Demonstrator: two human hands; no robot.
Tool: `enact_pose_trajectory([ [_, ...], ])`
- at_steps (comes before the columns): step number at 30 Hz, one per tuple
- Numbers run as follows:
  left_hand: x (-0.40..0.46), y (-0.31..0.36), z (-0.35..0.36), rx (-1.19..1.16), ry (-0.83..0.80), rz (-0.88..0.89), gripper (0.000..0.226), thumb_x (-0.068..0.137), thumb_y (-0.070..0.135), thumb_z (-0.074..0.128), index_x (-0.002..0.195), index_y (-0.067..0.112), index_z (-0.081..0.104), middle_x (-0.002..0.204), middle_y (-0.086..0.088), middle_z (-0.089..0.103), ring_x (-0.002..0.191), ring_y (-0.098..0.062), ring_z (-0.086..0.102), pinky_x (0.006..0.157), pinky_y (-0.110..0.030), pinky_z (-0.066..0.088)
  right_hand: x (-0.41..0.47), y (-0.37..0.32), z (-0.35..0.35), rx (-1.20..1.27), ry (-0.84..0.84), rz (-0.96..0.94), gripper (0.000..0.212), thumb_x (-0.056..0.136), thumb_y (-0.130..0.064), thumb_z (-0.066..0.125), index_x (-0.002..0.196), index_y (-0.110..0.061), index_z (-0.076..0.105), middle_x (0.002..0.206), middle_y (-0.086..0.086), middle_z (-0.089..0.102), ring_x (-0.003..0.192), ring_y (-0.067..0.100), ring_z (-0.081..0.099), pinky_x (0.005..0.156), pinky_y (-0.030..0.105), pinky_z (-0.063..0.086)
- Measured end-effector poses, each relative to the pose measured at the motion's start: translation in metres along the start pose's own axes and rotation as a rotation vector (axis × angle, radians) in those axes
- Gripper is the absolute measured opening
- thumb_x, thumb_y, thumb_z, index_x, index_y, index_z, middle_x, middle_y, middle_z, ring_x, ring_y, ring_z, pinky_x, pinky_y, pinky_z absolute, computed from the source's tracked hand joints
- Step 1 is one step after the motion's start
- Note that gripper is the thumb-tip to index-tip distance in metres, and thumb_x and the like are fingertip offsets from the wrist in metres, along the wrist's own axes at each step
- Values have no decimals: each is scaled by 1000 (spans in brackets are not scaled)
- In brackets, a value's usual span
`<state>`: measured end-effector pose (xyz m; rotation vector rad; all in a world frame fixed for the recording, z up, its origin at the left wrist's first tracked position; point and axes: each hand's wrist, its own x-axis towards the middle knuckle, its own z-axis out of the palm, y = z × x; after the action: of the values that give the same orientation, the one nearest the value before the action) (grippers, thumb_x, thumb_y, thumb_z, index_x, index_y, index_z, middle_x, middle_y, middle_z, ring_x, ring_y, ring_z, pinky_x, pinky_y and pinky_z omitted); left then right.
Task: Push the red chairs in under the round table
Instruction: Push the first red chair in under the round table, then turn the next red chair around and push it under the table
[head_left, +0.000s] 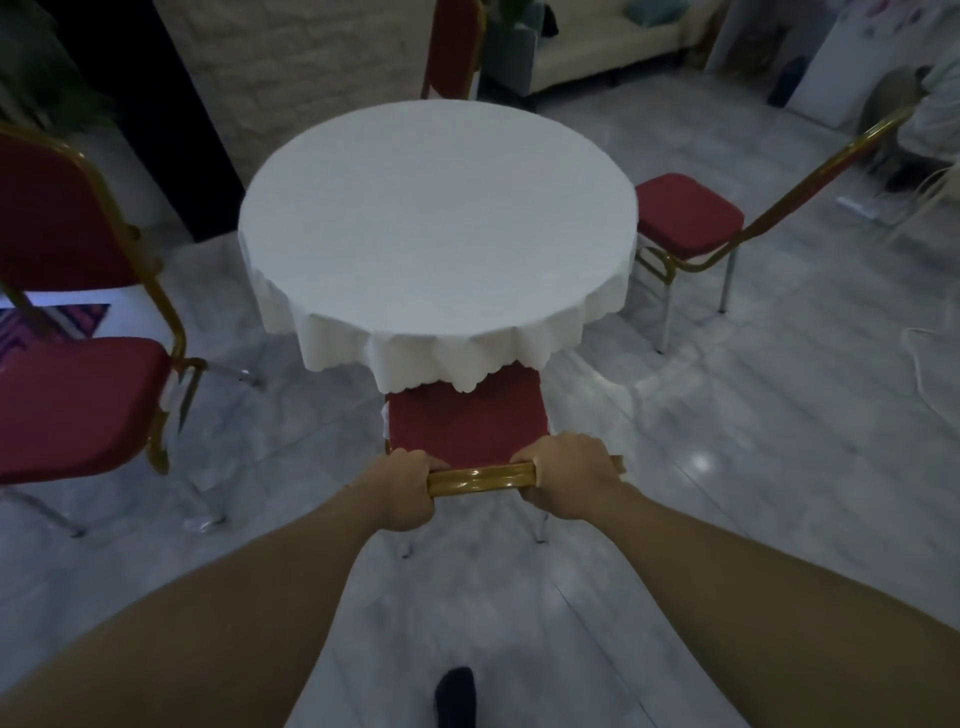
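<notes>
A round table under a white cloth fills the middle of the view. Right in front of me a red chair with a gold frame has the front of its seat under the hanging cloth. My left hand and my right hand both grip the gold top rail of its back. A second red chair stands apart at the left, turned away from the table. On the right, a third red chair has its seat edge close to the table. Behind the table, a fourth red chair shows only its back.
The floor is glossy grey marble. A pale sofa stands at the back, a leafy plant at the far left. A thin cable trails on the floor at the right. My dark shoe is at the bottom.
</notes>
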<state>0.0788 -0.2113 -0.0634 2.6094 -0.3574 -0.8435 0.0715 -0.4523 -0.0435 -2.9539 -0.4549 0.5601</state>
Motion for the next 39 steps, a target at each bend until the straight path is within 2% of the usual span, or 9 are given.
enact_pose_trajectory([
  [4, 35, -5, -31, -22, -36, 7, 52, 76, 5, 49, 106, 40, 72, 77, 10, 64, 77, -20, 66, 68, -31, 51, 42, 13, -15, 10, 12, 0, 10, 89, -34, 63, 82, -30, 69, 80, -8, 67, 79, 18, 68, 68, 30, 51],
  [9, 38, -6, -33, 26, -74, -17, 47, 79, 16, 52, 119, 34, 68, 93, 2, 65, 91, -27, 68, 80, -38, 58, 47, 20, -15, 18, -16, -17, 26, 91, -44, 60, 112, -45, 74, 95, -9, 76, 86, 15, 70, 73, 29, 50],
  [13, 39, -8, -37, 84, -167, -45, 62, 72, 32, 54, 132, 47, 59, 105, 0, 66, 92, -23, 64, 83, -40, 57, 47, 21, -18, 57, -48, -33, 27, 89, -56, 61, 103, -37, 74, 91, -9, 75, 86, 17, 71, 78, 32, 55],
  [16, 43, 10, -59, 140, -331, -19, 61, 73, 54, 75, 129, 35, 65, 111, 3, 67, 99, -18, 65, 91, -39, 56, 42, 26, -26, 148, -182, -59, 68, 67, -91, 62, 102, -35, 73, 90, -13, 74, 84, 11, 69, 83, 37, 58],
  [19, 57, 47, -88, 168, -425, -36, 98, 52, 85, 77, 134, 33, 66, 124, 10, 68, 109, -16, 65, 100, -40, 53, 34, 48, -45, 301, -217, 13, 111, 48, -104, 63, 137, -38, 63, 130, -13, 70, 115, 13, 66, 101, 39, 53],
  [22, 77, 87, -109, 131, -322, -45, 109, 50, 96, 68, 137, 31, 65, 136, 7, 66, 116, -18, 64, 104, -42, 52, 25, 84, -77, 335, -181, 101, 120, 59, -103, 57, 154, -30, 49, 152, -2, 58, 134, 22, 57, 107, 40, 47],
  [26, 112, 171, -129, 180, -58, 29, 73, 92, 71, 54, 147, 23, 56, 145, -4, 61, 127, -27, 59, 106, -40, 46, 21, 160, -121, 339, -82, 199, 97, 86, -88, 48, 157, -20, 46, 159, 7, 51, 142, 29, 51, 114, 44, 42],
  [29, 143, 227, -137, 208, 40, 61, 67, 99, 64, 45, 153, 24, 46, 153, -6, 54, 138, -30, 51, 113, -44, 40, 19, 212, -153, 329, -5, 228, 88, 95, -80, 42, 157, -18, 46, 162, 8, 47, 146, 31, 46, 117, 45, 38],
  [39, 223, 399, -159, 192, 178, 151, 59, 102, 56, 43, 149, 22, 50, 151, -9, 56, 137, -33, 51, 110, -45, 40, 6, 376, -231, 204, 118, 335, 114, 76, -101, 18, 152, -24, 52, 159, 9, 51, 142, 32, 50, 113, 53, 43],
])
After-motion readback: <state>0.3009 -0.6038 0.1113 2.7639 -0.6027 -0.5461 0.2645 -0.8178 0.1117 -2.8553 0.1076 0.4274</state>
